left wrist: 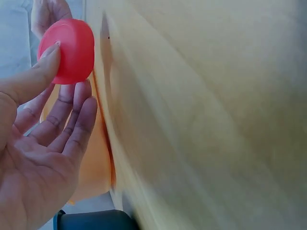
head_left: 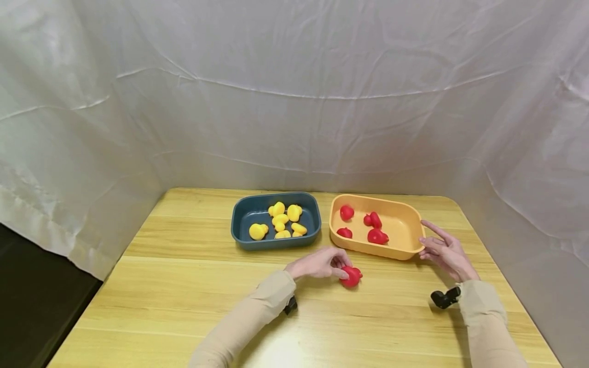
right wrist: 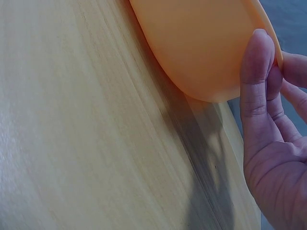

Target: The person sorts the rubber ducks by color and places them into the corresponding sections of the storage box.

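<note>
While the red toy (head_left: 352, 276) sits on the desk (head_left: 184, 286) just in front of the orange tray (head_left: 405, 250), it's being pinched by the left hand (head_left: 319, 263), thumb (left wrist: 38, 72) on one side and fingers (left wrist: 79, 110) on the other, so that grip counts as closed on the toy. The right hand (head_left: 444, 250) is held loose with its fingers fairly straight, the tips laid against the orange tray's right end; nothing is clasped there.

The toy looks like one of those small hollow plastic or rubber ducks, so it's probably very light and a bit squashy, with a smooth, slightly slick skin. It'd likely be best taken across the round body, like it is now, rather than by the narrow head end. Nothing fragile about it, by the look of it.

Four more red toys (head_left: 370, 227) are seen inside the orange tray, and a bunch of yellow toys (head_left: 280, 225) are in the dark blue tray (head_left: 239, 225) just beside it on the left.

The desk is pale wood-grain, flat and smooth. Wrinkled white sheeting (head_left: 294, 92) is hung all around the back and sides.
</note>
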Tool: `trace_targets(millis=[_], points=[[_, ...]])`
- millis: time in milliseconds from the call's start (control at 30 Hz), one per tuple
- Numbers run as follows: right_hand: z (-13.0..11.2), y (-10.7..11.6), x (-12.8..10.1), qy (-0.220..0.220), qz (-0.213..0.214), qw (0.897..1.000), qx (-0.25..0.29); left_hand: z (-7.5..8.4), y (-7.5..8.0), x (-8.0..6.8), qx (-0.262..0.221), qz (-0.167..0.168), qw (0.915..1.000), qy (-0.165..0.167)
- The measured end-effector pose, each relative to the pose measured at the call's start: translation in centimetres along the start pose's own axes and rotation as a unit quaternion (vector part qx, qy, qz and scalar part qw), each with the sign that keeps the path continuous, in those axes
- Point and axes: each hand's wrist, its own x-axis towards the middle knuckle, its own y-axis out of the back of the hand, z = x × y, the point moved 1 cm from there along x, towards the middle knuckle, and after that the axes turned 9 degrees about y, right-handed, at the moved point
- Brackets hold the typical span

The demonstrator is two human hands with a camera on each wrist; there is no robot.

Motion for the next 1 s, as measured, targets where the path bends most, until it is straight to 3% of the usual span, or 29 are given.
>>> trace_targets(millis=[333, 700, 1000], points=[[0.0, 0.0, 0.0, -0.002, 0.002, 1.000, 0.003, 0.4, 0.5, -0.5, -0.018, 0.029, 0.9994, 0.010], [0.0, 0.0, 0.0, -0.002, -0.001, 1.000, -0.002, 0.7, 1.1, -0.9, -0.026, 0.069, 0.9973, -0.007], [0.0, 0.1, 0.0, -0.001, -0.005, 1.000, 0.000, 1.1, 1.5, -1.3, -0.068, 0.086, 0.9937, 0.023]])
